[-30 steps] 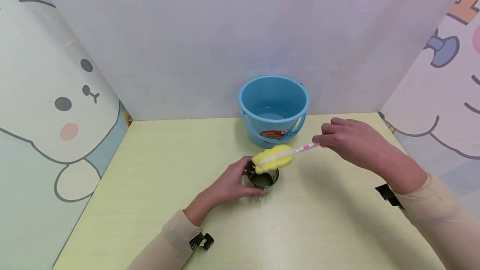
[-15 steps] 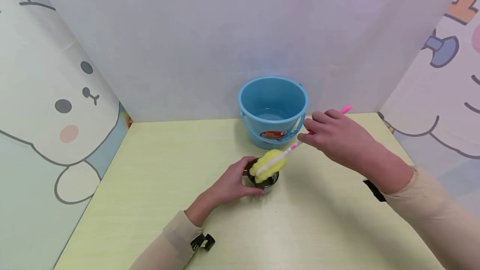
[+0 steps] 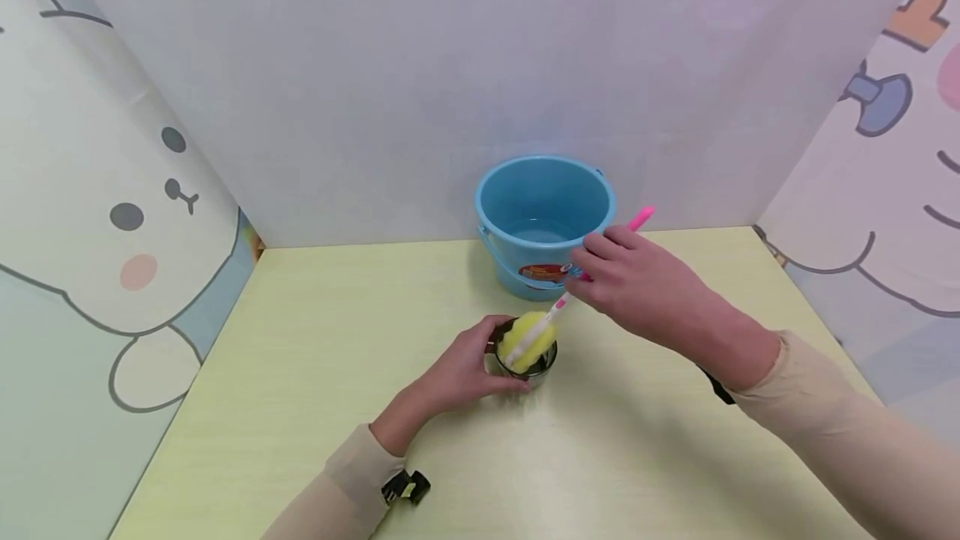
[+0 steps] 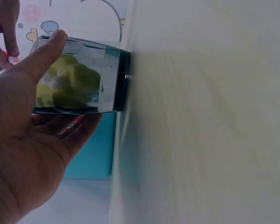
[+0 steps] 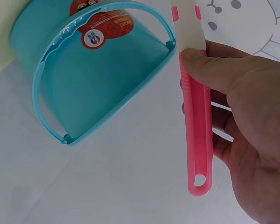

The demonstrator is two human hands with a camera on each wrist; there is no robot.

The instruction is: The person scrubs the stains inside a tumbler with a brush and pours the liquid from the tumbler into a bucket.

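Observation:
A dark-tinted clear glass (image 4: 107,77) stands upright on the table, and my left hand (image 3: 467,365) grips it round its side, thumb in front and fingers behind. In my right hand (image 3: 637,290) is a sponge cup brush, held by its pink handle (image 5: 198,126) between thumb and curled fingers. The brush's yellow sponge head (image 3: 531,342) slants down inside the glass, and its white neck comes out over the rim. Through the glass wall, the left wrist view shows the sponge filling much of the inside.
A light blue bucket (image 3: 501,257) with a red label and a hanging handle stands behind the glass, near the back wall. Cartoon-printed panels rise at the left and right of the pale yellow table (image 3: 315,340).
My right hand has moved left, tilting the brush more steeply. The sponge has gone from above the rim down into the glass. My left hand and the glass have stayed in place.

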